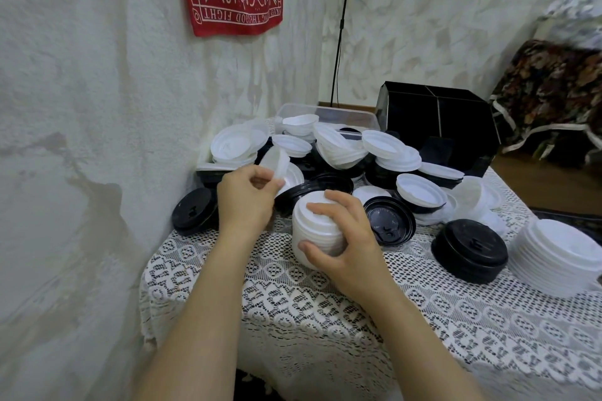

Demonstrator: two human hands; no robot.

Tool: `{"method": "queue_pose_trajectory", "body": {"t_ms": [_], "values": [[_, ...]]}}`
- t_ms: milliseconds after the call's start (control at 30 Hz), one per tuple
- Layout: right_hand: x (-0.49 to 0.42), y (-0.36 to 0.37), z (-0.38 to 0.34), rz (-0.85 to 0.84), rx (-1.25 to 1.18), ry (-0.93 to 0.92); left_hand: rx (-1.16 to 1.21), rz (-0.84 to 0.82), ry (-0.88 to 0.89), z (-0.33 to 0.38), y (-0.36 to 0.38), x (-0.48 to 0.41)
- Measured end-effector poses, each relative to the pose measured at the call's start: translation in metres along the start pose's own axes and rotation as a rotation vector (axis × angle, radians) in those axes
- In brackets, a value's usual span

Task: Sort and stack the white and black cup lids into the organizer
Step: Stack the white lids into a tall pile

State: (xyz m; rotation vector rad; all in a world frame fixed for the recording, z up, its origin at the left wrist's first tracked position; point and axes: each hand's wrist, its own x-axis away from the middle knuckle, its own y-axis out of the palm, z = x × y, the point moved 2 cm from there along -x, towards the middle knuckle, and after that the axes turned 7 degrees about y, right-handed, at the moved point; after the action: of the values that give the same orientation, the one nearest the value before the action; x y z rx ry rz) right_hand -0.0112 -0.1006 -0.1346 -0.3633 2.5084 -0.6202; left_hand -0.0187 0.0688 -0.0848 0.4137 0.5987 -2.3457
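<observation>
My right hand grips a tall stack of white lids standing on the lace tablecloth. My left hand holds a single white lid, tilted on edge, just above and left of that stack. Behind them lies a mixed heap of white and black lids. The black organizer with divided compartments stands at the back right. A black lid stack and a wide white lid stack sit at the right. More black lids rest near the wall at left.
A clear plastic container sits behind the heap. The wall runs close along the left side. The table's lace cloth drapes over the front edge. A patterned sofa stands to the far right.
</observation>
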Motion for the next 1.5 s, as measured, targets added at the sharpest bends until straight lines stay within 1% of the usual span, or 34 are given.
{"method": "queue_pose_trajectory", "body": {"t_ms": [67, 167, 467, 567, 633, 700, 767, 867, 933, 1000, 1067, 1133, 1167, 1267, 1333, 1433, 1500], "values": [[0.0, 0.0, 0.0, 0.007, -0.001, -0.001, -0.118, -0.064, 0.042, 0.001, 0.006, 0.001], [0.0, 0.001, 0.0, 0.005, -0.008, 0.006, -0.188, -0.096, 0.051, -0.001, 0.011, 0.002], [0.002, 0.0, -0.001, 0.0, -0.001, 0.011, -0.156, -0.126, 0.039, -0.007, 0.015, -0.002], [0.001, 0.0, -0.001, 0.002, 0.002, 0.011, -0.103, -0.12, 0.052, -0.006, 0.011, -0.002], [0.001, 0.0, -0.001, 0.002, -0.001, 0.016, -0.05, -0.078, 0.051, -0.005, 0.007, -0.002], [0.001, 0.0, -0.001, 0.002, -0.001, 0.019, 0.1, -0.007, 0.001, -0.005, 0.003, -0.001], [0.001, 0.0, -0.001, 0.004, -0.009, 0.022, 0.35, 0.034, -0.097, -0.002, 0.0, 0.004], [0.002, -0.001, -0.004, -0.001, -0.015, 0.018, 0.686, -0.036, -0.218, 0.007, 0.0, 0.011], [0.002, -0.001, -0.004, -0.014, -0.017, 0.019, 0.835, -0.09, -0.257, 0.012, 0.001, 0.015], [0.003, -0.002, -0.007, -0.002, 0.019, 0.023, 0.93, -0.12, -0.264, 0.017, 0.002, 0.019], [0.002, -0.006, -0.018, 0.093, 0.033, 0.008, 0.943, -0.173, -0.209, 0.023, 0.003, 0.023], [-0.006, -0.013, -0.037, 0.21, -0.058, -0.012, 0.91, -0.242, -0.111, 0.028, 0.004, 0.026], [-0.011, -0.016, -0.046, 0.242, -0.119, -0.016, 0.887, -0.273, -0.067, 0.03, 0.004, 0.027], [-0.027, -0.017, -0.068, 0.226, -0.265, 0.023, 0.793, -0.359, 0.008, 0.035, 0.004, 0.031], [-0.032, -0.016, -0.072, 0.216, -0.308, 0.051, 0.755, -0.433, 0.054, 0.038, 0.004, 0.034], [-0.031, -0.021, -0.072, 0.197, -0.385, 0.072, 0.834, -0.547, 0.068, 0.039, -0.003, 0.035], [-0.03, -0.025, -0.07, 0.148, -0.464, 0.073, 0.884, -0.532, 0.029, 0.041, -0.008, 0.033]]}}
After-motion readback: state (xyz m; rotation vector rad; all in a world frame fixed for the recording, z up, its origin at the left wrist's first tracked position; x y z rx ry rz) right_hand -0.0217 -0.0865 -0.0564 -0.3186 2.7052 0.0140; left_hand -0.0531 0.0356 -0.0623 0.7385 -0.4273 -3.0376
